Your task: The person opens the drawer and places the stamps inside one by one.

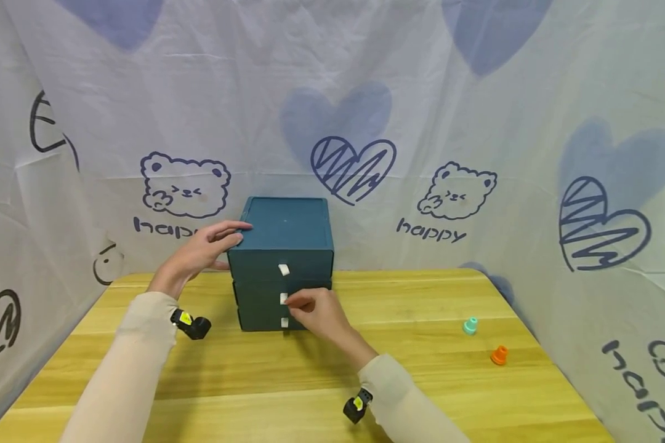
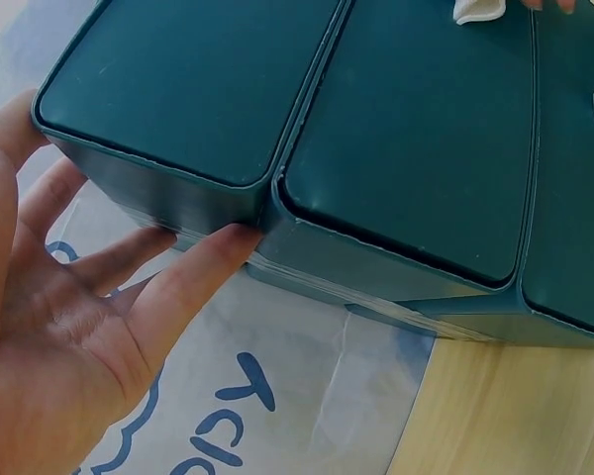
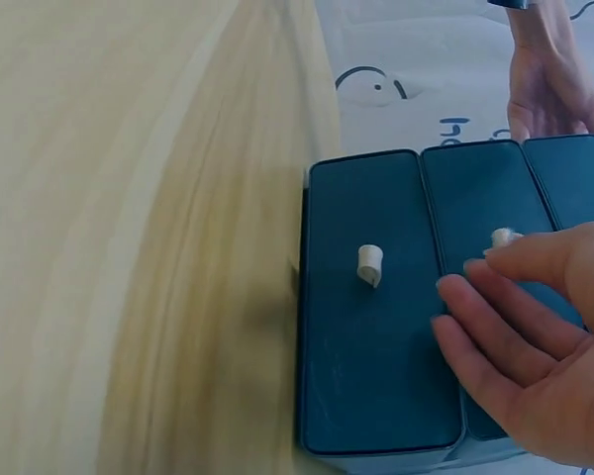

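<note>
A dark teal cabinet (image 1: 288,224) with three stacked drawers stands on the table, a small white pull tab on each front. My left hand (image 1: 205,247) lies at its upper left edge. In the left wrist view, that hand's spread fingers (image 2: 203,272) touch the side of the top drawer (image 2: 188,89). My right hand (image 1: 318,311) is in front of the middle drawer, thumb and fingertips close beside its tab (image 1: 284,298). The left wrist view shows a small gap between tab and fingertips. The lower tab (image 3: 369,262) sits free. All drawers look closed.
On the wooden table (image 1: 421,381), a mint-green cone-shaped piece (image 1: 470,326) and an orange one (image 1: 499,355) stand at the right. A white printed sheet (image 1: 244,111) hangs behind the cabinet and along both sides.
</note>
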Demonstrator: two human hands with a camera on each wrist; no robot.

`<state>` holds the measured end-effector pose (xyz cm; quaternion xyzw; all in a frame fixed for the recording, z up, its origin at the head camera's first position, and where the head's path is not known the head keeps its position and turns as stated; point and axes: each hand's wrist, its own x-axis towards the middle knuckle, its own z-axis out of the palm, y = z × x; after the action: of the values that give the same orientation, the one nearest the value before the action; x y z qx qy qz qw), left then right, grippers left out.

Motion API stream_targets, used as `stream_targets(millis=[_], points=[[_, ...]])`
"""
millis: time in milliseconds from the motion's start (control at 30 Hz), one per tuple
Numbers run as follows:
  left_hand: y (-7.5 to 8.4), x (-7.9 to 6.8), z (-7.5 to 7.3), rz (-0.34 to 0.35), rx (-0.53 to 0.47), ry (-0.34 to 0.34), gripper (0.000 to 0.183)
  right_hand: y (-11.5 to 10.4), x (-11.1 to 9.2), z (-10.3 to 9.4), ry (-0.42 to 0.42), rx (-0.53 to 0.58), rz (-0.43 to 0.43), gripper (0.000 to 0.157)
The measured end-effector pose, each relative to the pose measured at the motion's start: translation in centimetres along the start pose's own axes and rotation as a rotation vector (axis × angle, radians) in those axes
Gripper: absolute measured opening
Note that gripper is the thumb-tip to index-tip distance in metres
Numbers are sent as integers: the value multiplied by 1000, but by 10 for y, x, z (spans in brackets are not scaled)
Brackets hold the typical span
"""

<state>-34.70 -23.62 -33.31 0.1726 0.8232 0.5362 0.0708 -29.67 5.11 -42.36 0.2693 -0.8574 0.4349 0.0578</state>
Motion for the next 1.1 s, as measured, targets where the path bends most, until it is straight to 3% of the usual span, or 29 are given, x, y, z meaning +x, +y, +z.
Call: stream_targets(millis=[300, 1100], points=[[0, -1, 0, -10, 10, -3, 58, 14, -4, 10, 4, -86, 65, 8], [2, -1, 0, -8, 14, 8, 54, 26, 0, 41, 20, -43, 171, 8]])
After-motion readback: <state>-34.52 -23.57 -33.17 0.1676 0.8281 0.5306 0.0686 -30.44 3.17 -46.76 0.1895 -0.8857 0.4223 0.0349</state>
